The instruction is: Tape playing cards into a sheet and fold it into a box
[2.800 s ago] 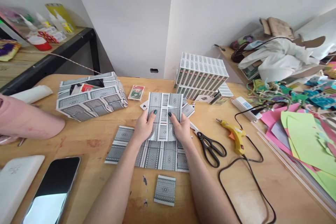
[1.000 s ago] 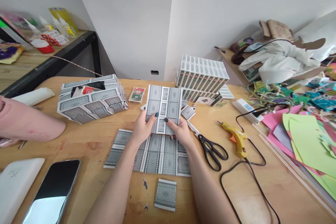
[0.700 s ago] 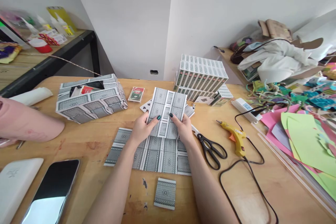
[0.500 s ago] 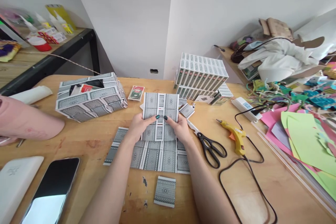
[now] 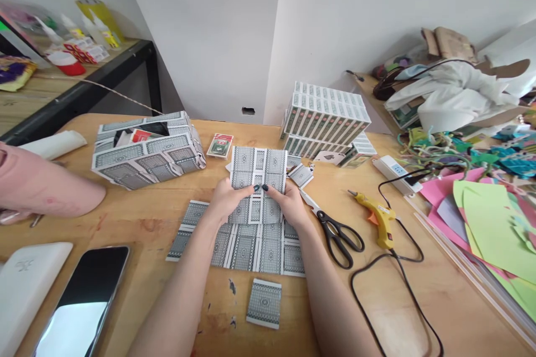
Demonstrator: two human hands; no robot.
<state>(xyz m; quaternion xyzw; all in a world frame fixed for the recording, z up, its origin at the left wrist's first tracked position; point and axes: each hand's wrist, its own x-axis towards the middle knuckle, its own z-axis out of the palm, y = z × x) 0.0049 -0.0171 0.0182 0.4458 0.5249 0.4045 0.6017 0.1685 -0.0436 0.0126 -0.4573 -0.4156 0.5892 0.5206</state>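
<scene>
Between my left hand (image 5: 228, 198) and my right hand (image 5: 287, 201) is a panel of joined playing cards (image 5: 242, 168), grey-patterned backs facing me. Each hand grips one side edge, thumbs on the front and almost meeting at the middle strip; the other fingers are hidden behind. Below it, a wider panel of joined cards (image 5: 244, 248) lies flat on the table, partly covered by the held one and my forearms. Closer to me rests a single folded card piece (image 5: 264, 304). Black-handled scissors (image 5: 335, 234) lie right of my right hand.
A card-covered box (image 5: 146, 150) stands at the back left, beside a card pack (image 5: 220, 146). Stacked card packs (image 5: 326, 114) rise behind my hands. A yellow glue gun (image 5: 379, 217) with a looping cord lies right, near a power strip (image 5: 396, 173). A phone (image 5: 84, 295) and pink bottle (image 5: 50, 181) are left.
The view has shifted slightly, so most things sit a little further right. My hands keep the same hold on the card panel, with the thumbs in nearly the same place.
</scene>
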